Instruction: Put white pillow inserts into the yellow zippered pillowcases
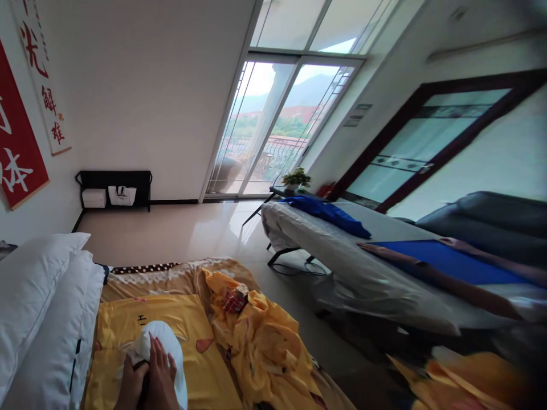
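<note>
A white, rounded, soft fabric piece (171, 341) lies over a flat yellow cloth (200, 319) on the bed; its exact kind I cannot make out. My left hand (133, 380) has its fingers curled round the near left edge of the white piece. Close beside it, my right hand (160, 367) rests on top of the same piece with its fingers stretched out flat. A dark gap shows between the two hands. To the right, a crumpled yellow printed cloth (267, 341) with a red checked patch is heaped on the bed.
White pillows (47, 324) are stacked at the left. Across the floor, another person's arms (427, 273) reach over blue cloth (440, 259) on a plastic-covered table (311, 239). More yellow cloth (474, 378) lies at lower right. A black rack (115, 178) stands by the wall.
</note>
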The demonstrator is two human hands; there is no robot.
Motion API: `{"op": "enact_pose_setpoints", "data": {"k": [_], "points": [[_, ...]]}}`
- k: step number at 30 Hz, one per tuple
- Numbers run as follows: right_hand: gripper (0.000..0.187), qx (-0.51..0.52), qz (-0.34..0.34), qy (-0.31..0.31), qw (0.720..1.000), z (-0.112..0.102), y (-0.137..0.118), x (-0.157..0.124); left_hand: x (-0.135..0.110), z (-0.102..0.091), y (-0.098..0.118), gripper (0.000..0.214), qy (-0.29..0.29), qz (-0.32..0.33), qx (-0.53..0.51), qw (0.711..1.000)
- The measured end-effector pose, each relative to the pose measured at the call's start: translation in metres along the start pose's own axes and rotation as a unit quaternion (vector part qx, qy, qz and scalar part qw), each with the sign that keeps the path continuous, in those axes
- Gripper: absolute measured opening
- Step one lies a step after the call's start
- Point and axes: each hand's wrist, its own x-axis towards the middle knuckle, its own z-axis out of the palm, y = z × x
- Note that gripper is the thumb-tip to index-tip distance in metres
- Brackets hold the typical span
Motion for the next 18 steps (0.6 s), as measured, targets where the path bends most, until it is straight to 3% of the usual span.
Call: {"op": "enact_pose_setpoints", "data": {"k": [5, 9, 12, 15, 18], "points": [[0.080, 0.024, 0.019, 0.046, 0.998, 0.008, -0.004, -0.003, -0.007, -0.004, 0.009, 0.031, -0.042, -0.009, 0.044, 0.998], [0.069, 0.053, 0.084, 0.064, 0.993, 0.022, 0.008, 0.002, -0.004, -0.005, -0.004, 0.024, -0.066, 0.011, 0.096, 0.993], [0.059, 0.088, 0.119, 0.104, 0.983, 0.029, 0.020, 0.009, 0.003, -0.007, -0.018, 0.040, -0.116, 0.042, 0.175, 0.977], [0.050, 0.133, 0.136, 0.170, 0.967, 0.024, 0.031, 0.014, 0.013, -0.010, -0.031, 0.057, -0.186, 0.080, 0.223, 0.954], [0.041, 0.170, 0.138, 0.219, 0.951, 0.008, 0.042, 0.011, 0.023, -0.011, -0.043, 0.056, -0.223, 0.098, 0.193, 0.950]]}}
